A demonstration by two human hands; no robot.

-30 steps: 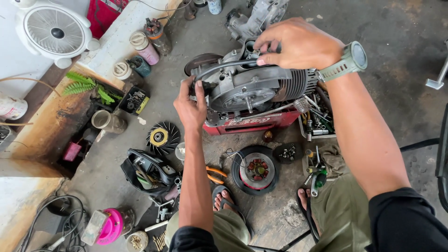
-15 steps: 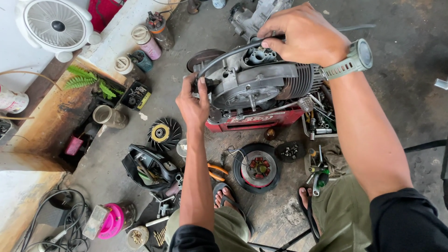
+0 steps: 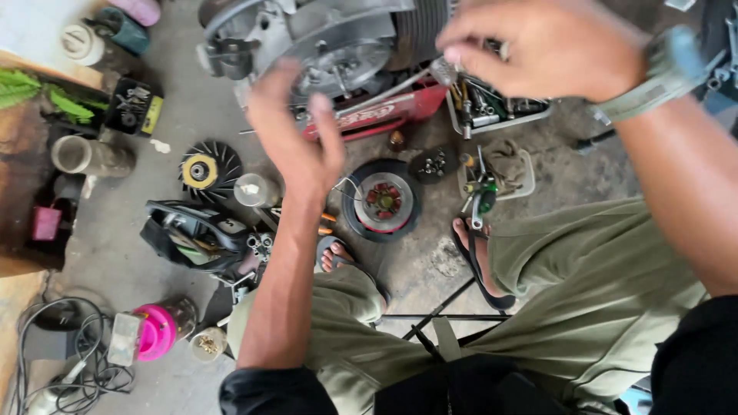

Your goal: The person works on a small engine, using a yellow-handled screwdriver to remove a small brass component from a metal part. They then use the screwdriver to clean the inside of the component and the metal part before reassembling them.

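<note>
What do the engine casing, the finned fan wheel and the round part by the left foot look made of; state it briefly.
Engine casing: seemingly cast metal, dull grey with a matte sheen and ribbed cooling fins. Fan wheel: probably black plastic, matte moulded blades round a yellowish hub. Round part: likely metal, a dark rim round a paler grey face with reddish pieces at its centre; the rim's material is unclear.

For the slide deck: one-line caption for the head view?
Both hands, left hand and right hand, open above the engine block amid parts on the floor.

Dull grey cast-metal engine (image 3: 338,46), glossy red metal toolbox (image 3: 384,115), rough concrete floor (image 3: 100,223), matt black plastic fan (image 3: 209,170)
</note>
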